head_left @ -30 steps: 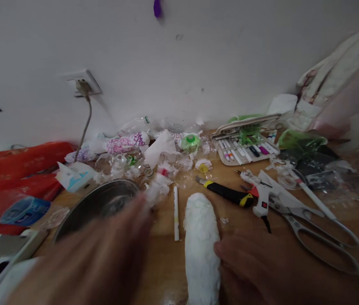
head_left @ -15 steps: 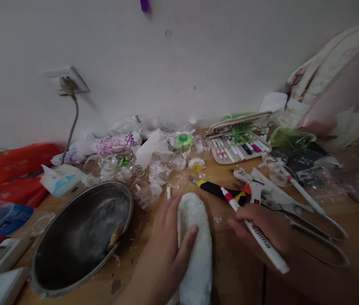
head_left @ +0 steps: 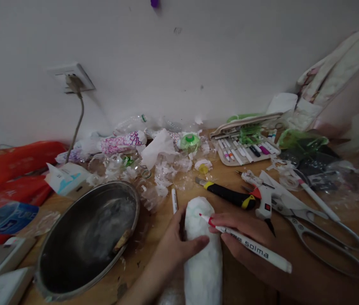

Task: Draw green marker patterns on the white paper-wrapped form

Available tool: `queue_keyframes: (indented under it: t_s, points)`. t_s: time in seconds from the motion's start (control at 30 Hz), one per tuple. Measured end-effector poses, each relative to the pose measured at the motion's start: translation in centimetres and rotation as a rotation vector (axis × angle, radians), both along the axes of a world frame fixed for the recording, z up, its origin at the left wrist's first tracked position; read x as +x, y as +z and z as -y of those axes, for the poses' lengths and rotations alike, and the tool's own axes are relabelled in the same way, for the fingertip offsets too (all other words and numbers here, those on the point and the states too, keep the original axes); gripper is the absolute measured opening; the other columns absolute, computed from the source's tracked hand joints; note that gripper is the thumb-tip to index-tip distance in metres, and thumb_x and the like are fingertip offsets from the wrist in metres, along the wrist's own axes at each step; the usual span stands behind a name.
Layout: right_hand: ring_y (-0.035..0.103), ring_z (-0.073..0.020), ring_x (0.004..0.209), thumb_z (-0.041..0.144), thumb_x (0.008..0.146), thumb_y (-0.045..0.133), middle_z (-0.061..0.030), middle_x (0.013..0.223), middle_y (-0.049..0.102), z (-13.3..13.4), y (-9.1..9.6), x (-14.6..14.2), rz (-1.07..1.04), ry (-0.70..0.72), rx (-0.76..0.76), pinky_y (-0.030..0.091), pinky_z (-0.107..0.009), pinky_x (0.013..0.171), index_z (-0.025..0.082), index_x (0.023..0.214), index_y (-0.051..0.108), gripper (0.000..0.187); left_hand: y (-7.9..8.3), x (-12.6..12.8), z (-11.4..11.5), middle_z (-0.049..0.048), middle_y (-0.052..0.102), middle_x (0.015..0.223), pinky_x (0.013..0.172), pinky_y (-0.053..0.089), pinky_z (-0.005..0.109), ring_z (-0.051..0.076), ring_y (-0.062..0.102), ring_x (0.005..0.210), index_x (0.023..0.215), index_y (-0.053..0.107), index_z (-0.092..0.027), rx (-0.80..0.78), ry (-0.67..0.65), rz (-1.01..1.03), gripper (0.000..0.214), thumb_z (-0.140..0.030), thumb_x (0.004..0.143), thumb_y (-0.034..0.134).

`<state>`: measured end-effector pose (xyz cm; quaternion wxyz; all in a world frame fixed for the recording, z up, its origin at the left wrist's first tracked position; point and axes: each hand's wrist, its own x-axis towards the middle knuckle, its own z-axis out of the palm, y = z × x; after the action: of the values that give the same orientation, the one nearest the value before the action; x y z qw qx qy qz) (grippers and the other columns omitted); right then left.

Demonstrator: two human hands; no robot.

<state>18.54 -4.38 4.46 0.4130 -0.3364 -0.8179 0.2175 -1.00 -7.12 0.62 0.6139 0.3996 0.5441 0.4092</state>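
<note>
A long white form with a rounded end lies in front of me, its surface lumpy like paper wrapping. Faint pale green marks show near its far end. My left hand grips it from the left, thumb across the top and fingers along the side. In my right hand is a white marker lettered "solma", held like a pen. Its uncapped red tip is at the form's far end; whether it touches I cannot tell. A slim white pen or cap lies just beyond my left hand.
A metal basin stands left. To the right lie a utility knife, a glue gun and large scissors. Behind are plastic scraps, a marker case and a pink-patterned wrapped piece. A cord plugs into a wall socket.
My right hand has brought the marker left, its tip now over the white form's far end. My left hand has shifted from lying along the form to gripping its side. The view has shifted slightly.
</note>
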Motion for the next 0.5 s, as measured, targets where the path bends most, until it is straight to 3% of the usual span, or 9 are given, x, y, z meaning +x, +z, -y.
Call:
queue_keyframes:
  t_s: [0.13,0.3,0.5]
  points:
    - [0.076,-0.0140,0.077,0.013,0.084,0.050,0.0006,0.085,0.079,0.1,0.4,-0.6,-0.114,-0.043,0.090,0.060,-0.018,0.071,0.023,0.088,0.068,0.021,1.0,0.3,0.5,0.0136,0.064,0.123,0.095,0.047,0.040,0.032,0.060,0.113,0.123,0.043,-0.017,-0.059,0.063,0.177,0.081,-0.032,0.055,0.083]
    - [0.075,-0.0144,0.089,0.010,0.080,0.053,-0.0007,0.089,0.079,0.8,0.0,-0.3,-0.054,0.032,0.107,0.060,-0.019,0.074,0.024,0.093,0.066,0.023,2.4,1.1,1.6,0.0043,0.066,0.111,0.080,0.049,0.031,0.023,0.065,0.096,0.127,0.030,-0.027,-0.156,0.114,0.434,0.085,-0.027,0.060,0.081]
    - [0.071,-0.0138,0.100,0.007,0.082,0.054,0.0027,0.081,0.078,1.8,-0.1,-0.3,-0.086,0.038,0.027,0.059,-0.022,0.081,0.026,0.099,0.065,0.028,3.0,1.7,2.1,0.0023,0.065,0.102,0.070,0.046,0.028,0.020,0.063,0.083,0.125,0.025,-0.027,-0.103,0.148,0.435,0.085,-0.039,0.062,0.081]
